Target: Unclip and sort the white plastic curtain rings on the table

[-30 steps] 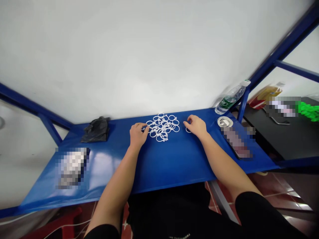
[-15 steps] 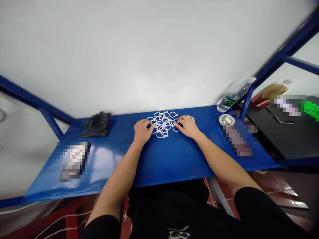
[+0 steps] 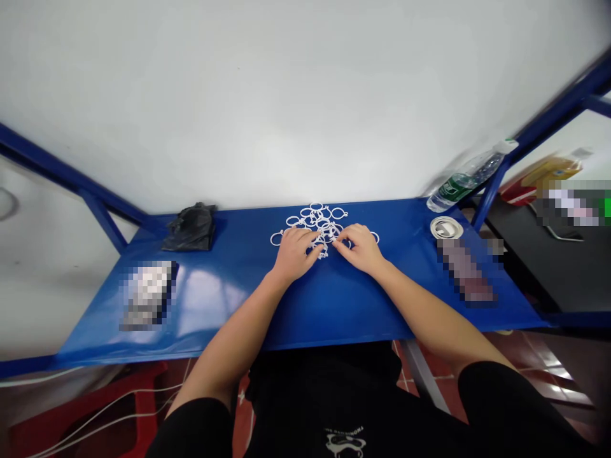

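Observation:
A loose cluster of white plastic curtain rings [image 3: 323,222], each with a small eyelet, lies on the blue tabletop [image 3: 329,312] near the wall. My left hand [image 3: 294,254] rests over the cluster's near left side, thumb and fingers apart. On the right side, my right hand [image 3: 361,249] is also open, its thumb and fingertips bent down among the rings. Parts of several rings are hidden under both hands. One ring shows left of my left hand, and another peeks out past my right hand.
At the left are a black plastic bag [image 3: 191,228] and a blurred packet [image 3: 149,294]. A water bottle [image 3: 470,178] leans at the back right, near a coiled white roll [image 3: 446,228] and a blurred strip [image 3: 468,270]. Blue frame bars [image 3: 102,219] flank the table.
Both hands have come closer together over the rings, my left one moving right. The rings are spread wider, with single ones now outside each hand. The view has shifted slightly.

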`<action>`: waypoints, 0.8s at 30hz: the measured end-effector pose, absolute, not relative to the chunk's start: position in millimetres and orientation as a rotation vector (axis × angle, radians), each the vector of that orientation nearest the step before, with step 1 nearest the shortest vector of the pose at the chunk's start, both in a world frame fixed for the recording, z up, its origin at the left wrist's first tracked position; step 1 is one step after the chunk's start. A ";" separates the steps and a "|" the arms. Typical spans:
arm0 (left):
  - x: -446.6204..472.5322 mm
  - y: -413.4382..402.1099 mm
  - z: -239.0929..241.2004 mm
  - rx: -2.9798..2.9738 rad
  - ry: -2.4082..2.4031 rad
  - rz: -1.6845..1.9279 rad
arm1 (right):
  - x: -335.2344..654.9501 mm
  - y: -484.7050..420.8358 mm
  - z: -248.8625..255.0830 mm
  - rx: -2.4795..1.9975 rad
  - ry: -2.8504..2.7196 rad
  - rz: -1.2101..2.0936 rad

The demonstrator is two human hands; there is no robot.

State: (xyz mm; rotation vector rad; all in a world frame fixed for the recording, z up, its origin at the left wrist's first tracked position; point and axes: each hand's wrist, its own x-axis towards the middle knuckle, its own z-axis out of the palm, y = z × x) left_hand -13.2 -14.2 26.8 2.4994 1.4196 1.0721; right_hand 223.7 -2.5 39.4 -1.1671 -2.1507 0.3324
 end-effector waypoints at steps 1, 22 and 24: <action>-9.7 -17.4 28.4 2.523 1.363 1.054 | 221.2 -6.4 40.3 -1.111 -2.167 0.357; -3.2 -18.8 18.1 2.593 1.091 1.359 | 217.9 -11.6 28.7 -0.943 -2.072 0.393; -2.9 -18.3 18.1 2.619 1.056 1.415 | 217.7 -11.0 28.7 -0.885 -2.082 0.349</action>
